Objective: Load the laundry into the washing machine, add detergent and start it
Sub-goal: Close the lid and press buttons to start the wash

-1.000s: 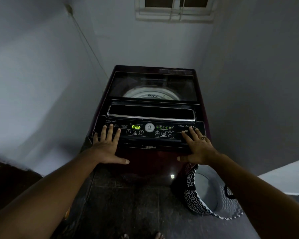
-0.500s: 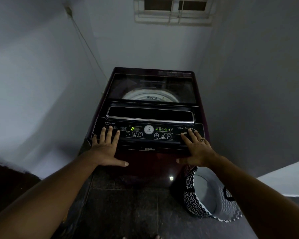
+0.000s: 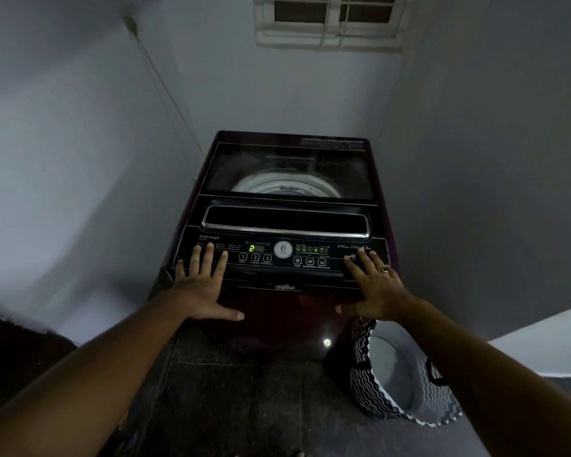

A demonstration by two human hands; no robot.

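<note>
The washing machine [image 3: 287,311] stands in the corner under a small window [image 3: 327,21], its glass lid [image 3: 287,166] closed, with the pale drum rim [image 3: 261,188] showing through it. Both hands lie flat on the front edge of the machine, palms down. The left hand [image 3: 201,291] rests at the left end of the control panel [image 3: 284,268]. Its fingers [image 3: 208,262] are straight and slightly spread, with the tips on the printed text left of the numbered buttons and the thumb stretched out sideways along the front lip. The right hand [image 3: 376,288], wearing a ring [image 3: 384,269], rests at the right end. Its fingers [image 3: 365,262] are straight and close together, with the tips near the capacity marking, and its thumb points inward. Neither hand grips anything, and no fingertip sits on a button. Between the hands the green display [image 3: 252,248] shows a 2. A zigzag-patterned laundry basket [image 3: 366,384] stands on the dark floor [image 3: 244,390] just beside the machine's right front corner, below the right forearm.
</note>
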